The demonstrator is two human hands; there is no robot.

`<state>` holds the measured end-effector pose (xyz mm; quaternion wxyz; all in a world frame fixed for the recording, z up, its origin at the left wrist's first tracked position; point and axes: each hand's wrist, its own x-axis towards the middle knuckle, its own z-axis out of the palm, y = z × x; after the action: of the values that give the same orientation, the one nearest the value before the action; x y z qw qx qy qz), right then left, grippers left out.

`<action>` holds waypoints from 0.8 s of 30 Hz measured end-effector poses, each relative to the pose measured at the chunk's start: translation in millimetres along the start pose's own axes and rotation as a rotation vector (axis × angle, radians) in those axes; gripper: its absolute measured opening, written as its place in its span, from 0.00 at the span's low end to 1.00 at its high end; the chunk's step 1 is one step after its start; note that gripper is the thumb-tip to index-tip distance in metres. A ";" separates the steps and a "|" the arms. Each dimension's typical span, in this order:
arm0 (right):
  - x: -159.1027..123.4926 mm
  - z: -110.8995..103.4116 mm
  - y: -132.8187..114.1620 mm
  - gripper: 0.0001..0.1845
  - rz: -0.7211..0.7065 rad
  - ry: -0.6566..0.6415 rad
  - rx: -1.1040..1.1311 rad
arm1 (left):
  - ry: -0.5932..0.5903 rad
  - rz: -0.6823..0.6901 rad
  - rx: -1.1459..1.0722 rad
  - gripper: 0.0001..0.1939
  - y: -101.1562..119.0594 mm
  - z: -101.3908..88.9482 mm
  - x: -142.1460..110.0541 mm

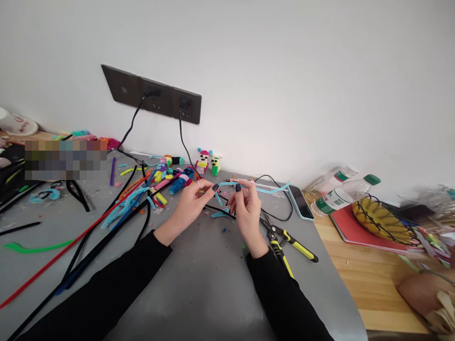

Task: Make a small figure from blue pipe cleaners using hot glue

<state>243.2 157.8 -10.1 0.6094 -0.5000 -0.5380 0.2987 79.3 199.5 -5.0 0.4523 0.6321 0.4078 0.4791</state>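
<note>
A light blue pipe cleaner [273,191] runs between my hands, its long end sticking out to the right past my right fingers. My left hand [194,201] is closed in a pinch at its left end. Thumb and forefinger of my right hand [247,206] press together on the same strip. Short light blue pieces [221,214] lie on the grey mat [206,284] beneath my fingers. Right of my right hand lie yellow-and-black pliers [284,241], with their handles apart. Small pipe-cleaner figures [202,162] stand against the wall beyond my hands.
Loose pipe cleaners in red [71,253], black and green spread across the left side. A phone [300,202] lies at the mat's right edge. Plastic bottles [341,196] and a red folder [350,222] rest on the wooden table. Cords hang from wall sockets [152,94]. Another person's arm [426,293] shows at right.
</note>
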 end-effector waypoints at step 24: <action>-3.3 -1.6 5.4 0.13 -0.564 0.094 -0.598 | 0.227 -0.020 -0.132 0.26 0.5 -3.5 -3.0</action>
<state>244.9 156.1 -16.1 0.5192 -0.5009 -0.6886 -0.0728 75.3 197.1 -4.7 0.4488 0.5384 0.4303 0.5688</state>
